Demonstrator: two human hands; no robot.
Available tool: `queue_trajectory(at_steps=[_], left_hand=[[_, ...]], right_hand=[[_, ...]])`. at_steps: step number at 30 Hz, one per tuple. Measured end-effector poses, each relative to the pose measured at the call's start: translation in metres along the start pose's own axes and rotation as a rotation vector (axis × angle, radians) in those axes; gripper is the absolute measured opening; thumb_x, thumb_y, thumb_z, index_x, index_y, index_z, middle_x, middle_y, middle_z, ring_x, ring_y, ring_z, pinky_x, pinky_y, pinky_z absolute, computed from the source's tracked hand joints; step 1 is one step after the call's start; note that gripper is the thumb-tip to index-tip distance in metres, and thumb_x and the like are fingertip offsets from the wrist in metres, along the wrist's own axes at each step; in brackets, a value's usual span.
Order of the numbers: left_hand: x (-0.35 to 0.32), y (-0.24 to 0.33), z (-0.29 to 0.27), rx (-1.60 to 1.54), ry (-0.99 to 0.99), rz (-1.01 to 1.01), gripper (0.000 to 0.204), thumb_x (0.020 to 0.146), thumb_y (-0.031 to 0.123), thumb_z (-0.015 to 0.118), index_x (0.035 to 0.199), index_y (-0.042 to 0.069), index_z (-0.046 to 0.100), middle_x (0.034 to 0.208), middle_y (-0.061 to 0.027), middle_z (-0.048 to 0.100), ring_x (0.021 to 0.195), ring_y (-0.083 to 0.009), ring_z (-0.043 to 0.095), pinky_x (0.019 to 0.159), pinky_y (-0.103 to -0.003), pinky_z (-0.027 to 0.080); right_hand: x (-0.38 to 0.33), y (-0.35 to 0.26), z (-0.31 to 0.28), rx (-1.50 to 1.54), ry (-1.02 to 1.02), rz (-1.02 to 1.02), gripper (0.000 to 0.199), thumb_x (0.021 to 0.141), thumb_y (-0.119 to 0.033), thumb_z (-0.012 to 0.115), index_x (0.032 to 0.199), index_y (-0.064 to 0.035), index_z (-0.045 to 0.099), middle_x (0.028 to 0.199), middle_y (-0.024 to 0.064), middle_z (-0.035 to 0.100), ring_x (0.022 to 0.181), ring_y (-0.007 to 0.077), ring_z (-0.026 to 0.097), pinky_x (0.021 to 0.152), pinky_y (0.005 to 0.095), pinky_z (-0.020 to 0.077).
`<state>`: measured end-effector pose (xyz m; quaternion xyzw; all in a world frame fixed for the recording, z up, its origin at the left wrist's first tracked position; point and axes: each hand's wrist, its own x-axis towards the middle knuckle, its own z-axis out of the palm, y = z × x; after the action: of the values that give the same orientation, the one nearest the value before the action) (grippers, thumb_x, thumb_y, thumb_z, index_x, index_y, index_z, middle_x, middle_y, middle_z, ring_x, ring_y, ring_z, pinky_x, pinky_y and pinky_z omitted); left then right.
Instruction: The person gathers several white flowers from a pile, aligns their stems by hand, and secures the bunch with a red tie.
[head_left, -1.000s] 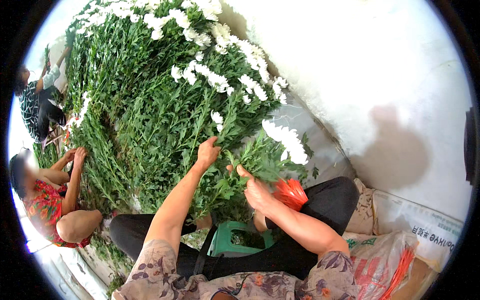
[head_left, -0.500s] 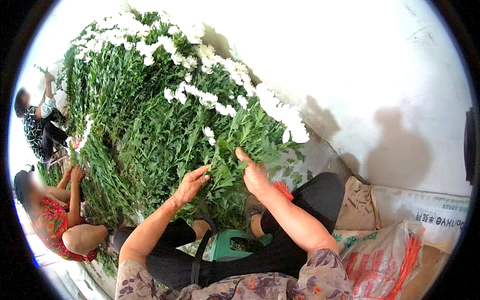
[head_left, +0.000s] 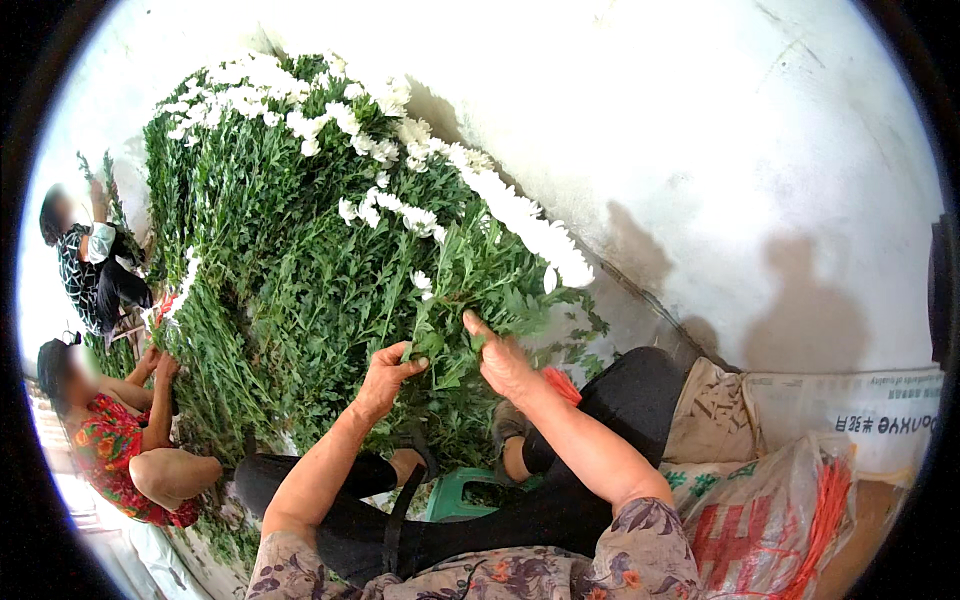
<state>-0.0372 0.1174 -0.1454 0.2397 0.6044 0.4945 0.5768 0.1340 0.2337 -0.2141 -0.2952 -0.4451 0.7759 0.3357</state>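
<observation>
White chrysanthemums with long leafy green stems lie in a big heap in front of me, their blooms toward the wall. My left hand is closed in a pinch on the leafy stems at the near right end of the heap. Close by on the right, my right hand grips the same greenery, thumb pointing up and fingers curled behind it. Leaves partly hide the fingertips of both hands.
Beneath my legs is a green plastic stool. To my right lie a clear bag with red strings and a printed sack by the wall. Two people sit at left, one in a red patterned shirt handling stems.
Both hands have shifted slightly with the stems, and the left hand's fingers have drawn closer together. The whole view has tilted a little. At left, the far person's raised stem has moved.
</observation>
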Motion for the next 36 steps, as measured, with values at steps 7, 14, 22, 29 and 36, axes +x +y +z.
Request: queue_trajectory(at_steps=[7, 14, 22, 29, 36], left_hand=[[-0.012, -0.002, -0.007, 0.048, 0.028, 0.049, 0.021, 0.082, 0.003, 0.069, 0.103, 0.004, 0.069, 0.09, 0.004, 0.067, 0.081, -0.0064, 0.057, 0.075, -0.025, 0.045], [-0.012, 0.002, 0.006, 0.064, -0.01, -0.016, 0.017, 0.083, 0.004, 0.07, 0.1, 0.003, 0.071, 0.09, 0.0012, 0.07, 0.08, -0.0067, 0.059, 0.076, -0.025, 0.048], [-0.018, -0.018, -0.002, 0.089, -0.034, -0.075, 0.017, 0.088, 0.009, 0.067, 0.104, 0.003, 0.069, 0.094, 0.0031, 0.068, 0.085, -0.0058, 0.057, 0.081, -0.024, 0.046], [-0.017, -0.041, -0.007, 0.069, -0.026, -0.093, 0.021, 0.088, 0.008, 0.066, 0.108, 0.003, 0.067, 0.097, 0.0032, 0.067, 0.086, -0.006, 0.056, 0.083, -0.025, 0.046], [-0.018, -0.048, -0.019, 0.067, -0.213, -0.233, 0.032, 0.092, 0.026, 0.064, 0.115, 0.005, 0.064, 0.101, 0.0002, 0.066, 0.087, -0.0095, 0.058, 0.078, -0.03, 0.049]], right_hand=[[-0.001, 0.026, 0.0, -0.168, -0.26, -0.045, 0.048, 0.091, -0.001, 0.051, 0.137, -0.0088, 0.045, 0.127, 0.0166, 0.059, 0.114, 0.0314, 0.059, 0.098, 0.0344, 0.0449], [-0.013, 0.029, -0.003, -0.193, -0.292, 0.0, 0.063, 0.086, 0.005, 0.051, 0.144, -0.0162, 0.039, 0.136, 0.0158, 0.053, 0.117, 0.0277, 0.057, 0.1, 0.0327, 0.0422], [-0.018, 0.032, 0.001, -0.237, -0.237, -0.056, 0.066, 0.085, 0.004, 0.053, 0.145, -0.0163, 0.038, 0.135, 0.0183, 0.053, 0.118, 0.027, 0.056, 0.1, 0.0319, 0.0407], [-0.02, 0.042, 0.004, -0.193, -0.198, 0.014, 0.066, 0.084, 0.008, 0.048, 0.144, -0.0173, 0.039, 0.129, 0.0195, 0.057, 0.109, 0.0295, 0.061, 0.093, 0.0349, 0.0461], [-0.025, 0.025, 0.013, 0.155, -0.179, 0.286, 0.038, 0.087, -0.011, 0.062, 0.125, -0.008, 0.055, 0.114, 0.007, 0.063, 0.103, 0.0183, 0.061, 0.087, 0.0335, 0.0494]])
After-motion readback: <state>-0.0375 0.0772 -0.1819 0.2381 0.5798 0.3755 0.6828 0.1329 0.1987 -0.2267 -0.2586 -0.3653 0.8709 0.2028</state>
